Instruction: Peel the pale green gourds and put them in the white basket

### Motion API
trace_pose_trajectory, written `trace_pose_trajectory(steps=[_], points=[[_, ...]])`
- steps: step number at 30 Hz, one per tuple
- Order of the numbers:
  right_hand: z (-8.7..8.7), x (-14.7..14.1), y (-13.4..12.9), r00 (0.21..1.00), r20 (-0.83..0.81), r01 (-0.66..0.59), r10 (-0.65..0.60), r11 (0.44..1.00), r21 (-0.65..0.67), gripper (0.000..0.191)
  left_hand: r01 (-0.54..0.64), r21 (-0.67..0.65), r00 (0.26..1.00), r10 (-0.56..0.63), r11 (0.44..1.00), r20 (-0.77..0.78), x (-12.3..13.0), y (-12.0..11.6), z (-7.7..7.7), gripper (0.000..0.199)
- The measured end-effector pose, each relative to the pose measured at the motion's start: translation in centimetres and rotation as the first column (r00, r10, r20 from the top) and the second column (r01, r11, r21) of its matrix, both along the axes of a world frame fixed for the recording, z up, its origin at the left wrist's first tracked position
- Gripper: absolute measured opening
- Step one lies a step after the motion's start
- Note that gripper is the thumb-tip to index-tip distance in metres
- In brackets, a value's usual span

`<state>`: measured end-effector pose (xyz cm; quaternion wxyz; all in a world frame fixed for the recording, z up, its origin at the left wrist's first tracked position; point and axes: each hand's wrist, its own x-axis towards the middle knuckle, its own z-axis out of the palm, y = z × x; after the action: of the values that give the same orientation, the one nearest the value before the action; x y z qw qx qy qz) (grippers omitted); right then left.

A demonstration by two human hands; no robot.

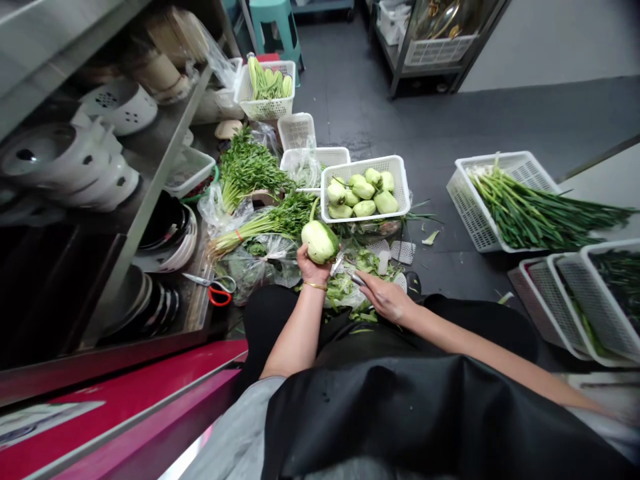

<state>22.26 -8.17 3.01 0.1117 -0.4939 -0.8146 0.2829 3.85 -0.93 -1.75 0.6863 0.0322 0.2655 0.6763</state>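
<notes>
My left hand [313, 268] is wrapped round the lower side of a pale green gourd [320, 241], partly peeled, with a stem at its top. A metal peeler [356, 278] is gripped in my right hand [384, 297]; its head sits close to the gourd's lower right side, and I cannot tell if it touches. Green peelings [345, 290] lie heaped below both hands. Just beyond the gourd stands a white basket [365, 219] holding several pale green gourds.
Leafy greens [250, 167] and orange-handled scissors [219, 293] lie at the left, beside a shelf [170, 140] of dishes. A basket of long green stalks [465, 207] stands at the right, near stacked baskets [545, 300]. Another vegetable basket [273, 109] is farther back.
</notes>
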Motion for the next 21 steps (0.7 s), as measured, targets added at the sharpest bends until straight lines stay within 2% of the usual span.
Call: trace_pose_trajectory(steps=[2, 5, 8, 12, 15, 17, 19, 21], points=[[-0.7, 1.2, -0.8, 0.988, -0.129, 0.083, -0.088, 0.995, -0.049, 0.043, 0.086, 0.057, 0.996, -0.086, 0.995, 0.012, -0.3, -0.3, 0.1, 0.056], [-0.1, 1.0, 0.3, 0.926, -0.244, 0.265, -0.287, 0.957, -0.122, 0.046, 0.215, 0.034, 0.976, -0.214, 0.976, -0.033, -0.1, -0.6, -0.1, 0.071], [1.1, -0.3, 2.3, 0.926, -0.272, 0.229, -0.26, 0.963, -0.142, 0.048, 0.283, -0.015, 0.957, -0.284, 0.959, -0.063, 0.5, -0.8, -0.7, 0.067], [2.1, 0.3, 3.3, 0.97, -0.176, 0.143, -0.165, 0.981, -0.133, 0.048, 0.205, -0.013, 0.974, -0.205, 0.979, -0.097, 0.8, -0.5, -1.7, 0.06], [3.3, 0.6, 4.9, 0.985, -0.134, 0.107, -0.11, 0.994, -0.028, 0.045, 0.124, 0.01, 0.981, -0.121, 0.992, -0.15, 0.8, -0.1, -2.4, 0.066], [4.0, -0.2, 6.4, 0.987, -0.117, 0.114, -0.108, 0.993, 0.042, 0.044, 0.089, 0.041, 0.981, -0.081, 0.995, -0.176, 1.1, 0.0, -2.6, 0.067], [3.9, -1.3, 6.8, 0.988, -0.092, 0.127, -0.121, 0.99, 0.066, 0.043, 0.068, 0.063, 0.984, -0.056, 0.996, -0.172, 1.4, -0.1, -2.5, 0.065], [2.8, -1.6, 5.1, 0.986, -0.072, 0.153, -0.149, 0.987, 0.053, 0.045, 0.057, 0.055, 0.985, -0.047, 0.997, -0.165, 1.5, -0.1, -2.5, 0.063]])
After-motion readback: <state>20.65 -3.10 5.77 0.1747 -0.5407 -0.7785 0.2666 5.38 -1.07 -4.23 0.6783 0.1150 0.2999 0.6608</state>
